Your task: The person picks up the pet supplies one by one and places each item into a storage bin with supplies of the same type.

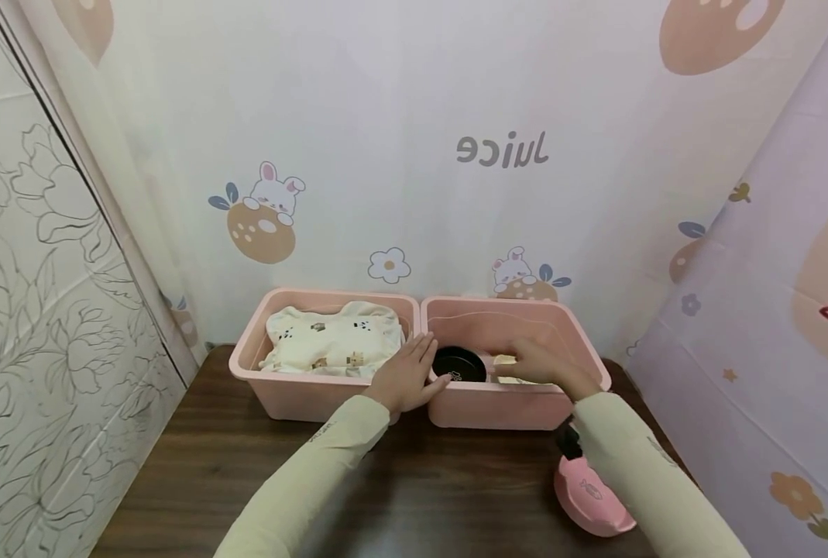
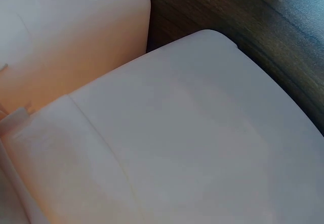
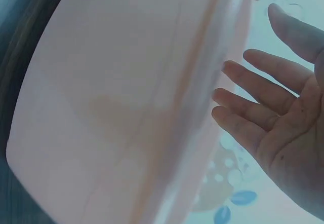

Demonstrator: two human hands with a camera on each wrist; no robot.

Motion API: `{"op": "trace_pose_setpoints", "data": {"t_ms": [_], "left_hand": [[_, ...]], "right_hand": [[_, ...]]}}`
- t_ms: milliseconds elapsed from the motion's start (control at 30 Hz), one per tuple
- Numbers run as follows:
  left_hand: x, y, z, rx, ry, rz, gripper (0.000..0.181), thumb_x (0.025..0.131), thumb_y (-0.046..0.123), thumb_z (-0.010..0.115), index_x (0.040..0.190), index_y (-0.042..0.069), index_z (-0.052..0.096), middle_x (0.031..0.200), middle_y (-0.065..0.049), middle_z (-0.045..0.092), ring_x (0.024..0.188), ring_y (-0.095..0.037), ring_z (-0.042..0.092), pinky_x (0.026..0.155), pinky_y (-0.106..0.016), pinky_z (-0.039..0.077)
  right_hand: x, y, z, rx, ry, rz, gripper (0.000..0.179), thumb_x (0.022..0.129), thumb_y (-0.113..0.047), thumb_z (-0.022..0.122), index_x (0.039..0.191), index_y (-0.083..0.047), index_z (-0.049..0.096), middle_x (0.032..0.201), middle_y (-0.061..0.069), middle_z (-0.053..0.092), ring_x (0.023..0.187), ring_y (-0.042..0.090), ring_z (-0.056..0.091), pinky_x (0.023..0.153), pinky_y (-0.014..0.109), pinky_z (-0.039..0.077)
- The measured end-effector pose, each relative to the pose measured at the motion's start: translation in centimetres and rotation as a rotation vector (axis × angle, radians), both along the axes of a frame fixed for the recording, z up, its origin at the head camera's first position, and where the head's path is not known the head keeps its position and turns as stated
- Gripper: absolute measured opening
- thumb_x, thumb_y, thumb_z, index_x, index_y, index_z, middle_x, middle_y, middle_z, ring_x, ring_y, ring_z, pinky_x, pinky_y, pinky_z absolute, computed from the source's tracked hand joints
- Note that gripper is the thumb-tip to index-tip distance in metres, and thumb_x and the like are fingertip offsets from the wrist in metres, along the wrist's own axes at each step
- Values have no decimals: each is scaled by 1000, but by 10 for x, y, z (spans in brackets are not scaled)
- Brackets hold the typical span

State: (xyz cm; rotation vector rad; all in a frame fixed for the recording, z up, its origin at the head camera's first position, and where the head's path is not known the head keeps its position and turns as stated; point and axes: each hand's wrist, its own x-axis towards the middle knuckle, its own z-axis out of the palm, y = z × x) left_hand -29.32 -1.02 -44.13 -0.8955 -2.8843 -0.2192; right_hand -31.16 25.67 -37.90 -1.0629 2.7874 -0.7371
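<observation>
My left hand (image 1: 404,373) rests with straight fingers on the adjoining rims of two pink bins. It holds nothing. Over the right bin (image 1: 497,411) my right hand (image 1: 534,363) hovers near its front rim. In the right wrist view that hand (image 3: 288,117) has its fingers loosely extended and the palm bare. A black round pan-like dish (image 1: 458,366) with a small light print lies inside the right bin, between the two hands. Beside it is something pale yellow (image 1: 504,360), partly hidden by the right hand.
In the left bin (image 1: 302,399) lies a cream cloth (image 1: 333,337) with small animal prints. A pink pan-like item (image 1: 588,500) with a fish print and a black handle (image 1: 568,440) sits on the dark wooden table (image 1: 427,496) by the right sleeve. Printed curtains surround the table.
</observation>
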Motion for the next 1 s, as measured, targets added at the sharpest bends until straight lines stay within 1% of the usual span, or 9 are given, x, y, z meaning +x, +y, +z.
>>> {"op": "trace_pose_setpoints", "data": {"t_ms": [67, 100, 267, 400, 467, 600, 733, 900, 1000], "left_hand": [[-1, 0, 0, 1, 7, 2, 76, 99, 59, 26, 152, 4, 22, 159, -11, 18, 147, -25, 14, 119, -34, 14], [-1, -1, -1, 2, 13, 5, 75, 99, 58, 27, 152, 4, 23, 159, -11, 19, 147, -25, 15, 119, -34, 15], [-3, -1, -1, -16, 21, 16, 76, 99, 59, 26, 152, 4, 23, 159, -11, 18, 147, -25, 14, 119, -34, 14], [-4, -1, -1, -22, 18, 13, 75, 99, 58, 26, 152, 4, 23, 159, -11, 18, 147, -25, 14, 119, -34, 13], [-4, -1, -1, -19, 19, 12, 75, 100, 58, 27, 152, 4, 23, 159, -11, 18, 147, -26, 15, 119, -34, 13], [-3, -1, 0, -15, 19, 7, 75, 100, 57, 28, 151, 3, 23, 158, -13, 20, 147, -27, 16, 119, -34, 14], [-2, -1, 0, -6, 20, 0, 74, 100, 56, 29, 151, 2, 25, 158, -14, 21, 146, -27, 17, 119, -35, 16], [-1, -1, -2, 2, 25, -4, 74, 100, 56, 30, 150, 1, 27, 157, -14, 22, 146, -27, 17, 118, -35, 16], [-2, 0, -2, -4, 27, -4, 75, 100, 56, 28, 151, 2, 26, 158, -14, 21, 146, -27, 17, 119, -34, 15]], "right_hand": [[12, 8, 7, -5, 26, 17, 46, 87, -33, 70, 126, -9, 63, 127, 11, 61, 120, 33, 54, 95, 53, 46], [18, 12, 11, -15, -20, 25, 48, 89, -29, 68, 129, -4, 60, 128, 15, 60, 119, 36, 55, 94, 56, 46], [49, 36, 21, -27, -125, -83, 52, 93, -26, 64, 132, 6, 53, 134, 26, 52, 126, 47, 44, 96, 65, 39], [74, 57, 21, -22, -69, -169, 53, 90, -29, 67, 131, 2, 56, 130, 23, 57, 119, 42, 52, 90, 57, 47], [87, 66, 18, 2, -27, -199, 51, 89, -31, 68, 131, -3, 58, 126, 18, 61, 113, 34, 58, 86, 47, 52], [110, 82, 3, 17, 1, -241, 51, 88, -34, 70, 132, -11, 60, 115, 7, 67, 94, 9, 59, 76, 28, 50], [127, 94, -17, -10, -29, -255, 54, 84, -33, 73, 132, -12, 60, 105, 4, 68, 83, -1, 51, 71, 21, 44], [145, 103, -51, -43, -105, -288, 59, 79, -34, 77, 129, -7, 61, 120, 14, 65, 101, -2, 54, 77, 22, 51], [155, 108, -74, -83, -152, -327, 60, 79, -29, 78, 129, -2, 59, 122, 18, 63, 103, -5, 54, 77, 21, 51]]}}
